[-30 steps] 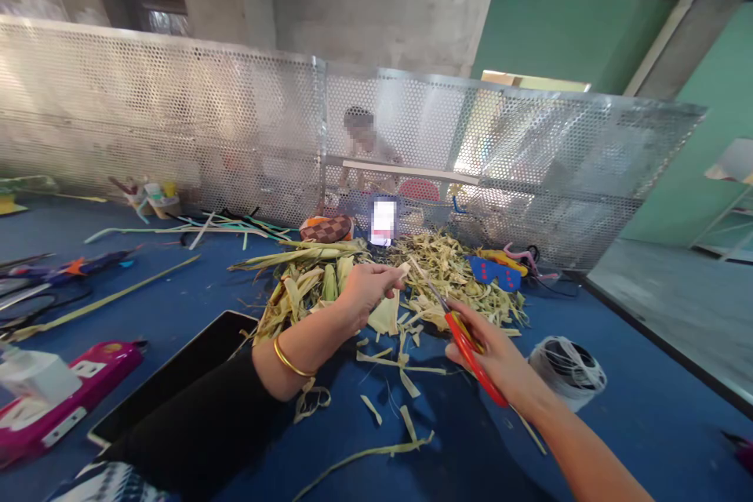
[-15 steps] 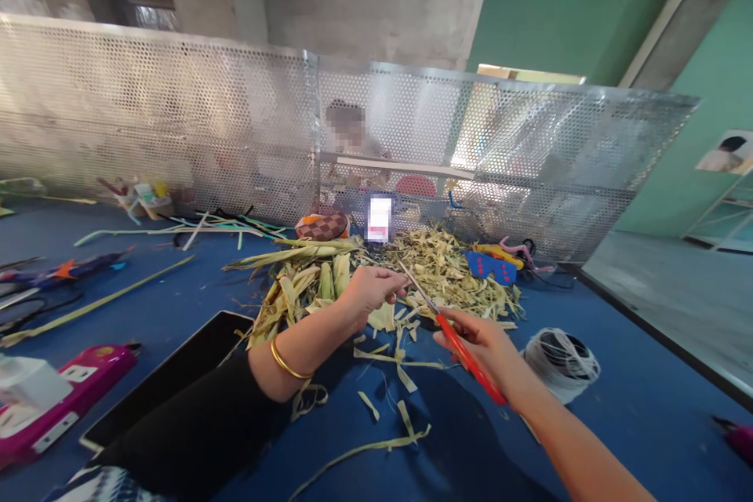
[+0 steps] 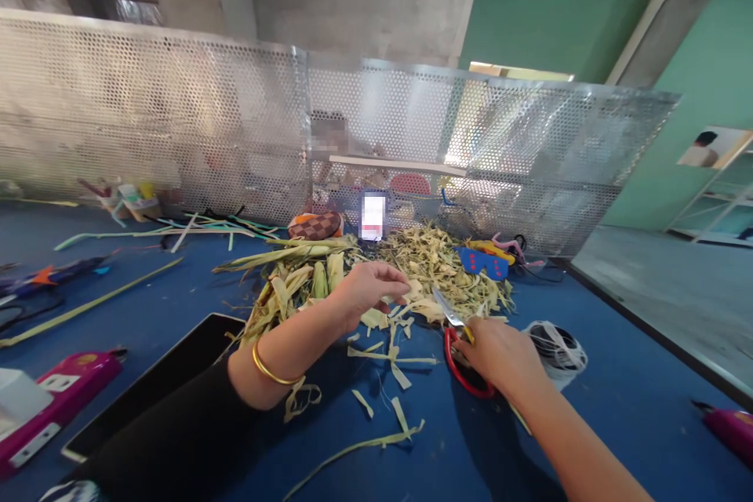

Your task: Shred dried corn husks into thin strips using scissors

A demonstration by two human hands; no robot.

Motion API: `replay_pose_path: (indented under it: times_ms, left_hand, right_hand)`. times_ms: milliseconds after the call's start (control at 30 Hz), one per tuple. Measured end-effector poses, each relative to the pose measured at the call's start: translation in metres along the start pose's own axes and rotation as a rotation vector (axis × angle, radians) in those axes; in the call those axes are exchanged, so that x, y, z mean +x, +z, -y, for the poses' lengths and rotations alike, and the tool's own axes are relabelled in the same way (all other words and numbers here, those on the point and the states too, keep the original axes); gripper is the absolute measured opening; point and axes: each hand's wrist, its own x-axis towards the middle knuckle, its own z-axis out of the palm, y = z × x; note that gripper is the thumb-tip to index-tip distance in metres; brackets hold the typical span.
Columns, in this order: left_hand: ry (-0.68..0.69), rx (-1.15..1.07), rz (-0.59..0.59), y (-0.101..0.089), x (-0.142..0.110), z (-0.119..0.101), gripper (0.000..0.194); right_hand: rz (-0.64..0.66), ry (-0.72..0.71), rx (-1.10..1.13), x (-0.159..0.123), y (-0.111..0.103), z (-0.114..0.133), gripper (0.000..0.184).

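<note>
Probably light and brittle: dry husk near the scissors

Judging by its look, the husk is papery and almost weightless, likely to bend easily across and split lengthwise. A flat pinch at a broad end, thumb against fingertip, should suit it better than a squeeze. The scissors seem stiff and fairly light; the smooth blades would probably slip under a finger, so the red loops are the place to hold.

The right hand is wrapped around the scissors at the handles, back of the hand upward, one red loop jutting toward eight o'clock. From that grip the blades point between ten and eleven o'clock, tips close to the husk heap; how far they are parted is hard to tell.

The left hand is at ten o'clock from the right, fingers stretched toward three o'clock, thumb below them. Whether it pinches a scrap cannot be told, since pale husk lies behind the fingertips. From this hand, the shredded heap spreads between one and three o'clock, longer leaves lie at nine, and loose strips at five on the blue table. A spool of string sits at three o'clock from the right hand, just beside its wrist.
</note>
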Motion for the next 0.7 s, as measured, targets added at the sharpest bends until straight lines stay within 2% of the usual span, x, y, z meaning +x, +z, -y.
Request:
replay_pose_path:
  times_ms: [33, 100, 200, 267, 333, 400, 533, 600, 700]
  left_hand:
    - [0.004, 0.012, 0.030, 0.002, -0.002, 0.000, 0.007]
    - [0.002, 0.022, 0.096, 0.008, -0.006, 0.002, 0.006]
    - [-0.020, 0.017, 0.190, 0.014, -0.012, 0.004, 0.013]
    - [-0.043, 0.017, 0.236, 0.016, -0.014, 0.005, 0.018]
    - [-0.066, 0.003, 0.257, 0.017, -0.014, 0.005, 0.022]
    - [-0.081, -0.076, 0.217, 0.019, -0.013, 0.005, 0.025]
    - [-0.121, -0.295, 0.065, 0.026, -0.015, 0.007, 0.042]
    - [-0.157, -0.316, 0.074, 0.032, -0.019, 0.009, 0.048]
    - [-0.142, -0.277, 0.077, 0.039, -0.024, 0.015, 0.037]
  right_hand:
    - [-0.059, -0.045, 0.041, -0.001, -0.001, 0.000, 0.018]
    - [-0.257, -0.165, 0.227, -0.003, -0.005, 0.000, 0.020]
    - [-0.511, -0.454, 0.547, -0.006, -0.014, 0.004, 0.029]
    - [-0.556, -0.651, 0.610, -0.009, -0.018, 0.007, 0.022]
    - [-0.572, -0.763, 0.588, -0.012, -0.021, 0.009, 0.017]
    - [-0.623, -0.766, 0.554, -0.014, -0.021, 0.009, 0.016]
    - [-0.855, -0.629, 0.399, -0.017, -0.016, 0.012, 0.014]
    - [-0.934, -0.609, 0.265, -0.019, -0.013, 0.015, 0.015]
    - [-0.940, -0.650, 0.099, -0.021, -0.012, 0.021, 0.017]
